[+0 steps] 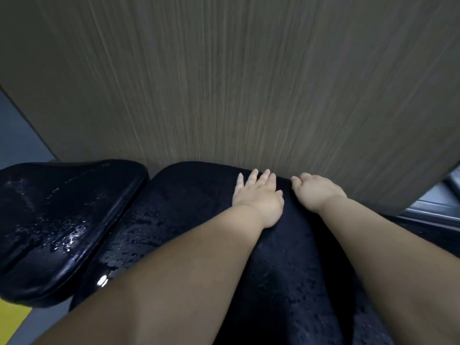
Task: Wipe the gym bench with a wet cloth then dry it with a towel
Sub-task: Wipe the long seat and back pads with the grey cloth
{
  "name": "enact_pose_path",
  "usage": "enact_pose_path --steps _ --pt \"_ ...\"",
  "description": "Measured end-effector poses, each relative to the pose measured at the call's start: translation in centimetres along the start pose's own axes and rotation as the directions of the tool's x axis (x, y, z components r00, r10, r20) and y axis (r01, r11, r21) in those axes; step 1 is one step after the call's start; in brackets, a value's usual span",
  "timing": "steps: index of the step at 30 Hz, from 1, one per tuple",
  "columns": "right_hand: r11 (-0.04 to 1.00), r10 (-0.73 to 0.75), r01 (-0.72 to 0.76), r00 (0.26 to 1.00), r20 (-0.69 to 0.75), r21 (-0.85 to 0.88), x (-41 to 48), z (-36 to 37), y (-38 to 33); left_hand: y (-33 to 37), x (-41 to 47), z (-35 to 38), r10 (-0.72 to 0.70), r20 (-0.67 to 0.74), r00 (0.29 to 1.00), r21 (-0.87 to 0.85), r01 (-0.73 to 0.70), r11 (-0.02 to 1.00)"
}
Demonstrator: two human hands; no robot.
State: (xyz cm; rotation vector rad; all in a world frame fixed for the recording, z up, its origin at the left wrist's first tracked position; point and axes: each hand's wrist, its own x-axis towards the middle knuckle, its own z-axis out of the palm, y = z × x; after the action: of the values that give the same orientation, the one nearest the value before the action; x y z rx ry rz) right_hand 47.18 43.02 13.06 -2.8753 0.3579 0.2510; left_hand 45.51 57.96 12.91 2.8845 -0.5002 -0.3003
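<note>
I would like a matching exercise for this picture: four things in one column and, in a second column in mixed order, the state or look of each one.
Column one:
1. left hand
2. right hand
3. small pad
4. wall panel

Column two:
a. grey-brown, with fine lines like wood grain
b. black and shiny, with water drops on it
c. lying flat, fingers spread
d. at the far edge of the dark surface, fingers mostly hidden

Pairs: 1-c; 2-d; 3-b; 4-a

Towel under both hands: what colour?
Black, with a fuzzy pile. The towel lies on the wet black bench. Head view, the only one.
</note>
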Motion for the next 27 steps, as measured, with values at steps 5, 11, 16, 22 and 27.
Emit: enact_pose_path --steps 5,11,16,22,27 --pt "0.997 0.073 -0.073 0.997 0.019 -0.020 -0.9 -0.7 3.7 0.3 -0.1 0.9 0.027 -0.070 0.997 0.018 -0.026 0.999" --pt "0.999 -0.014 0.015 1.000 0.004 -0.047 0.5 -0.5 -1.5 0.3 -0.2 1.2 0.036 -0.094 0.995 0.007 -0.036 0.999" --pt "0.999 -0.022 0.023 0.999 -0.039 0.030 0.7 0.4 -1.6 0.1 0.0 0.9 0.021 -0.089 0.996 0.016 -0.020 1.000" --pt "0.998 0.039 -0.041 0.997 -0.060 -0.038 -2.0 -0.2 4.1 0.3 -0.2 0.6 -0.022 -0.026 0.999 0.059 0.024 0.998" --pt "0.990 0.096 -0.102 0.993 -0.066 -0.094 -4.6 -1.4 9.6 4.4 -0.5 0.4 0.051 0.015 0.999 0.086 -0.052 0.995"
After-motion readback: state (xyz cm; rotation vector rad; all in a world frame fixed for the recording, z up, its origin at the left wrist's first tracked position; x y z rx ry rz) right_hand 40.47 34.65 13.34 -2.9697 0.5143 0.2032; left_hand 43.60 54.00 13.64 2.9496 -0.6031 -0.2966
